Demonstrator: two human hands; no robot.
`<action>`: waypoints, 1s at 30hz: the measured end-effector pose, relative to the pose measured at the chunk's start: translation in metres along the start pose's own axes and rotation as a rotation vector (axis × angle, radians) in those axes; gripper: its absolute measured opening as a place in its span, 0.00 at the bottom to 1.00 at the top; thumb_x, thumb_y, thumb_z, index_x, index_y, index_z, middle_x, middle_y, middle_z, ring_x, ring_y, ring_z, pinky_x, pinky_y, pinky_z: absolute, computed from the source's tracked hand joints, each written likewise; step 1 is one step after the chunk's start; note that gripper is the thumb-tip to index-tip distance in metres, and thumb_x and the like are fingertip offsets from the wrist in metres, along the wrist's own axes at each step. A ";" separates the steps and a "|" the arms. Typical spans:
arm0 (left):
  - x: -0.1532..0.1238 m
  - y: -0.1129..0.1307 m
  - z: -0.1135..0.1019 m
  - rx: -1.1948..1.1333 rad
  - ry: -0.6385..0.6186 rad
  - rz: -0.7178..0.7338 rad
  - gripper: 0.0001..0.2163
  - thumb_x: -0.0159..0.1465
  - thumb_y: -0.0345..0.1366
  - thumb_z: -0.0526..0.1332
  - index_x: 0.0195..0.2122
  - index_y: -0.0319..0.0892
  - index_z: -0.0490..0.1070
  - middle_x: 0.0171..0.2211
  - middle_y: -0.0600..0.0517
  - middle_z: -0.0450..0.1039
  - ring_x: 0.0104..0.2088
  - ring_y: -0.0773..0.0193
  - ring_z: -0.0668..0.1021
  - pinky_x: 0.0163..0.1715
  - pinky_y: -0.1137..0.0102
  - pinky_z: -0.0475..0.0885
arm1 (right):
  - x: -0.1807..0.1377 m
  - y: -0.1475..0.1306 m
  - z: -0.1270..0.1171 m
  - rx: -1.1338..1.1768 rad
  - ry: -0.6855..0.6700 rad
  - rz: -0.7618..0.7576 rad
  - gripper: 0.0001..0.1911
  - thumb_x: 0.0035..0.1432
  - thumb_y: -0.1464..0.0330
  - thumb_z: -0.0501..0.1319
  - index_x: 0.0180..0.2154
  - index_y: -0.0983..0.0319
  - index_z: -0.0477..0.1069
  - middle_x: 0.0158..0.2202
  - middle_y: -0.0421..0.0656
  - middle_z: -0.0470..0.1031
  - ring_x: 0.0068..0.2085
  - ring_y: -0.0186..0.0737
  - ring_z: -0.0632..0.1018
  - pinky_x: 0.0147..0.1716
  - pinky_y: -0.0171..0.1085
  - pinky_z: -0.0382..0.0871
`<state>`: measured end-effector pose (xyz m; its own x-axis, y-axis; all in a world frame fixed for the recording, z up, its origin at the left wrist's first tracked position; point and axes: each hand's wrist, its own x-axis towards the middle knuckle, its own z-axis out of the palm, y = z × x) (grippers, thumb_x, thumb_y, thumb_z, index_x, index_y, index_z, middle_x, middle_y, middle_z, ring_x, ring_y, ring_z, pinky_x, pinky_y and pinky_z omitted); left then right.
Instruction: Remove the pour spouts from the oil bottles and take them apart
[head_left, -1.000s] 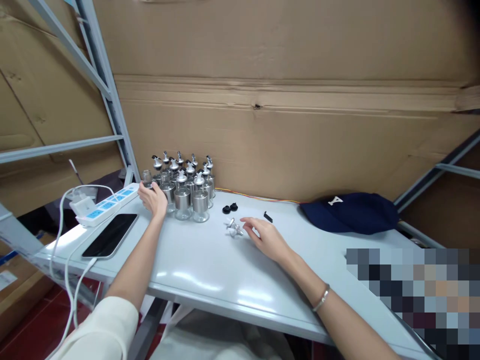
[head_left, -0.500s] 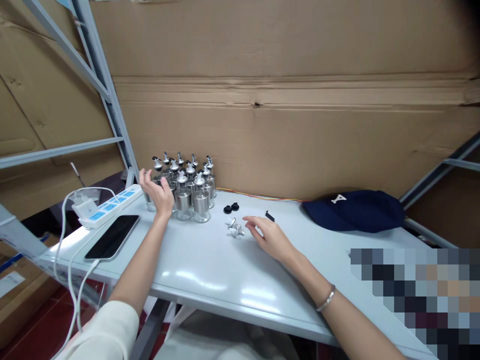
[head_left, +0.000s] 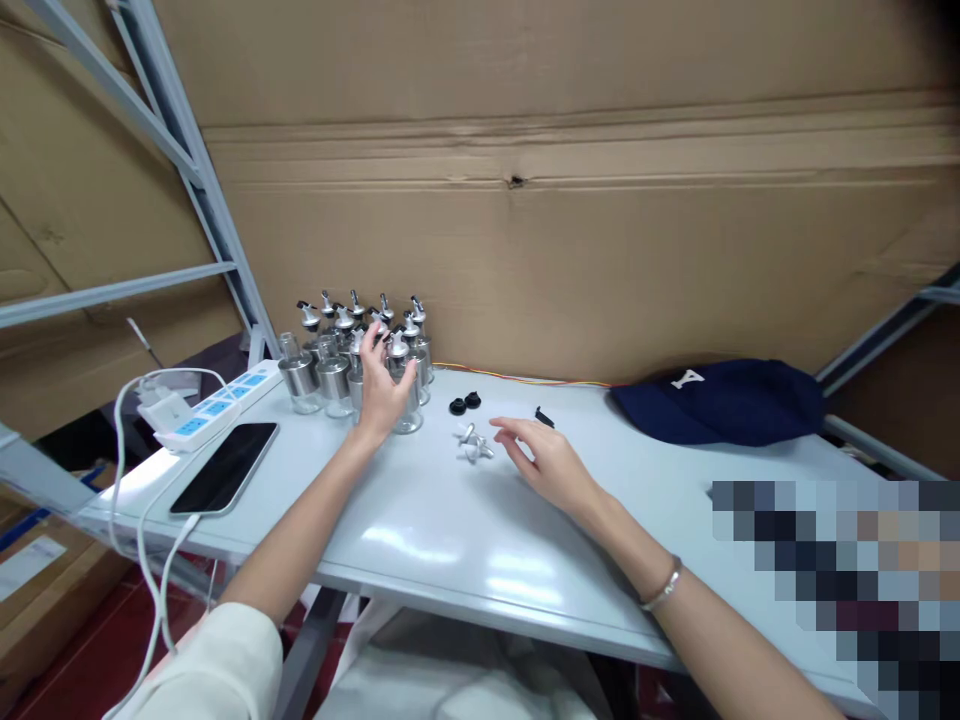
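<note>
My left hand (head_left: pixel 385 393) is open, fingers apart, in front of a group of glass bottles with metal sleeves; whether it touches one I cannot tell. Most of the bottles carry silver pourer tops with black tips, such as the front-right bottle (head_left: pixel 409 405). Two at the left front, an outer bottle (head_left: pixel 298 380) and its neighbour (head_left: pixel 333 380), have bare necks. My right hand (head_left: pixel 550 462) hovers palm down with loosely bent fingers, thumb apart, holding nothing. Just left of its fingertips lie loose silver pourer tops (head_left: pixel 474 446). Behind them are two black stoppers (head_left: pixel 465 403).
A small black piece (head_left: pixel 544 418) lies behind my right hand. Farther right rests a navy cap (head_left: pixel 727 402). At the left are a phone (head_left: pixel 225 468), a white power strip (head_left: pixel 225 405) and white cables. Cardboard (head_left: pixel 525 280) stands along the table's back edge.
My left hand has moved right across the front of the bottles, uncovering the two bare-necked ones. My right hand has stayed near the loose pourer tops. The view has shifted slightly.
</note>
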<state>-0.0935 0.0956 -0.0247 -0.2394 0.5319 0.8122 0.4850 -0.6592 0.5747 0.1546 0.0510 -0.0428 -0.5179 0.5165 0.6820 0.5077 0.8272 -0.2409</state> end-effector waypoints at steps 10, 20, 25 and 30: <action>0.018 0.009 -0.022 -0.304 -0.438 -0.494 0.24 0.47 0.39 0.69 0.44 0.37 0.65 0.39 0.45 0.75 0.40 0.59 0.78 0.45 0.62 0.71 | 0.000 0.000 0.000 -0.023 0.176 -0.093 0.12 0.62 0.74 0.51 0.46 0.60 0.67 0.30 0.44 0.78 0.30 0.39 0.79 0.33 0.39 0.72; 0.011 0.034 -0.023 -0.622 -0.954 -0.634 0.19 0.45 0.36 0.71 0.39 0.36 0.74 0.34 0.47 0.77 0.37 0.61 0.77 0.42 0.66 0.67 | 0.004 -0.009 -0.008 0.065 0.229 -0.056 0.10 0.62 0.72 0.52 0.42 0.61 0.70 0.29 0.44 0.78 0.28 0.37 0.77 0.29 0.37 0.70; -0.009 0.052 0.000 -0.827 -1.093 -0.647 0.21 0.48 0.43 0.71 0.41 0.38 0.74 0.35 0.47 0.77 0.39 0.61 0.77 0.44 0.66 0.66 | 0.013 -0.021 -0.020 0.314 0.190 0.092 0.11 0.62 0.66 0.55 0.46 0.58 0.69 0.36 0.44 0.78 0.36 0.38 0.76 0.35 0.38 0.71; -0.033 0.072 0.015 -0.846 -1.060 -0.611 0.26 0.50 0.49 0.68 0.46 0.41 0.72 0.40 0.47 0.75 0.42 0.60 0.75 0.44 0.67 0.66 | 0.020 -0.038 -0.029 0.499 0.061 0.124 0.15 0.62 0.57 0.54 0.43 0.59 0.72 0.43 0.47 0.74 0.38 0.39 0.73 0.39 0.40 0.69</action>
<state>-0.0386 0.0386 -0.0120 0.6679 0.7185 0.1942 -0.1718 -0.1050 0.9795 0.1451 0.0236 0.0002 -0.4259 0.6155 0.6632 0.1643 0.7734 -0.6123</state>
